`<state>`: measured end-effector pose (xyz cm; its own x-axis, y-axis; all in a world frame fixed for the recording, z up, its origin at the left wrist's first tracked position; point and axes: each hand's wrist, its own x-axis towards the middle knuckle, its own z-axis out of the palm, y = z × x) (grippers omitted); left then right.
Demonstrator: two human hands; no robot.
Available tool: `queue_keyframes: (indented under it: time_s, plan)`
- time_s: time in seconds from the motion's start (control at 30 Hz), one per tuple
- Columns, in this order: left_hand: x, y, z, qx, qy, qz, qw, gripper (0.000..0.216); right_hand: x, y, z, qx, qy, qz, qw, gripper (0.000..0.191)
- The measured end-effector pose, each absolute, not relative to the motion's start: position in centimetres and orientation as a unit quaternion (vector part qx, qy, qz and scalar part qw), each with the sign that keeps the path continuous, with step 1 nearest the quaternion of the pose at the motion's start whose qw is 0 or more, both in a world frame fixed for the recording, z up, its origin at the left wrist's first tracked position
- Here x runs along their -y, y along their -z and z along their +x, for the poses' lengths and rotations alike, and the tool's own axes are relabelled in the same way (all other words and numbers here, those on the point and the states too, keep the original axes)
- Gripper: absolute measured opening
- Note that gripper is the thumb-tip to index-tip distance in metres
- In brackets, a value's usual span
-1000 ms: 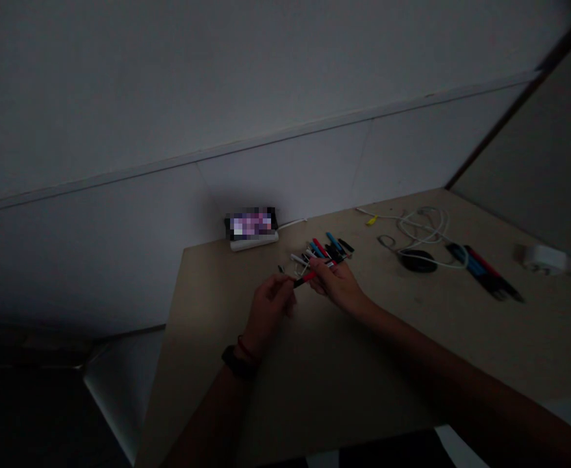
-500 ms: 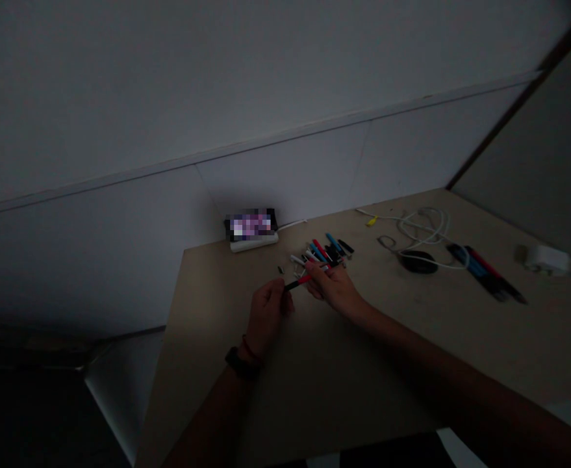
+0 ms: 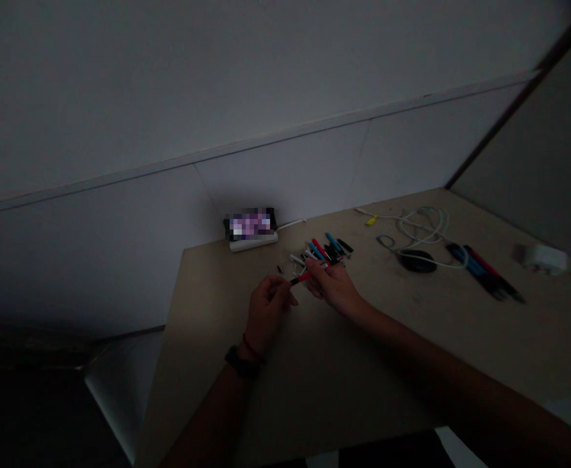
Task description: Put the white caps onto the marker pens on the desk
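Observation:
The scene is dim. My right hand pinches a red pen by its body, tip pointing left. My left hand is curled closed just left of the pen's dark tip, seemingly touching it; what its fingers hold is too small to name. Just behind both hands lies a pile of pens in red, blue, black and white, on the light wooden table. A tiny dark piece lies on the table left of the pile.
A phone on a white block stands at the table's back edge by the wall. White cables and a black round object lie to the right, then more pens and a white adapter.
The pen's tip has moved slightly up and right, and my left hand's fingers have closed in around it. Both hands stayed in about the same place.

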<state>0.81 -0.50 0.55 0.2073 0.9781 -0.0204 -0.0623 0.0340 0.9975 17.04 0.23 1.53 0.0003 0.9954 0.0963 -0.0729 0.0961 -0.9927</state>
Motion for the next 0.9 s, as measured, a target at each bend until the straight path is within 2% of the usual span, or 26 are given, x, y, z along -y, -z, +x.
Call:
queue_keyframes:
  time_s: [0.13, 0.23, 0.37, 0.63, 0.83, 0.9]
  plan:
    - [0.51, -0.65, 0.81, -0.464, -0.444, 0.53, 0.553, 0.058, -0.09, -1.25, 16.9, 0.505, -0.506, -0.456, 0.53, 0.058]
    - [0.41, -0.48, 0.76, -0.461, -0.444, 0.516, 0.57, 0.061, -0.09, -0.9, 16.94, 0.505, -0.51, -0.46, 0.524, 0.058]
    - [0.3, -0.12, 0.75, -0.428, -0.466, 0.508, 0.585, 0.051, -0.28, -0.53, 17.21, 0.507, -0.5, -0.464, 0.527, 0.057]
    - [0.6, -0.59, 0.66, -0.444, -0.471, 0.542, 0.537, 0.034, -0.3, -0.92, 16.91, 0.478, -0.51, -0.471, 0.538, 0.059]
    - [0.54, -0.71, 0.62, -0.472, -0.443, 0.558, 0.518, 0.058, -0.19, -0.75, 16.73, 0.479, -0.525, -0.452, 0.539, 0.058]
    - [0.4, -0.49, 0.58, -0.476, -0.443, 0.546, 0.528, 0.061, -0.18, -0.85, 16.75, 0.477, -0.531, -0.453, 0.534, 0.058]
